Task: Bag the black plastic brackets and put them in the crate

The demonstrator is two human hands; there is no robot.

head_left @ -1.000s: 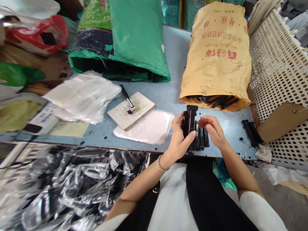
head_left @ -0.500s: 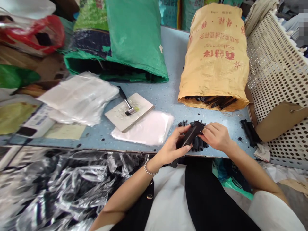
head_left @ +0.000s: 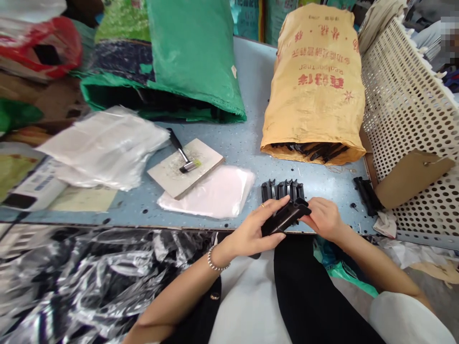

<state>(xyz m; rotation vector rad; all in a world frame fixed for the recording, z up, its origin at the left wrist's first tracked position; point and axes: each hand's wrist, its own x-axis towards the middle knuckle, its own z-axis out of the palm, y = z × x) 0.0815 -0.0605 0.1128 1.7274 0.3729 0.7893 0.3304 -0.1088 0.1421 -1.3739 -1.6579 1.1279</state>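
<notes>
Clear plastic bags (head_left: 103,148), stacked; board (head_left: 206,165) bearing one brush (head_left: 181,152); left hand (head_left: 256,229), wrapped around one black plastic part (head_left: 285,217) at the table's (head_left: 201,134) front edge, before a row of similar pieces (head_left: 267,191); right hand (head_left: 324,217), fingers curled against that part's raised end, pinch indeterminable.

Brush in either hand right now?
No, the brush lies with its head on the board, while the left hand grips a black part and the right hand is at its end.
</notes>
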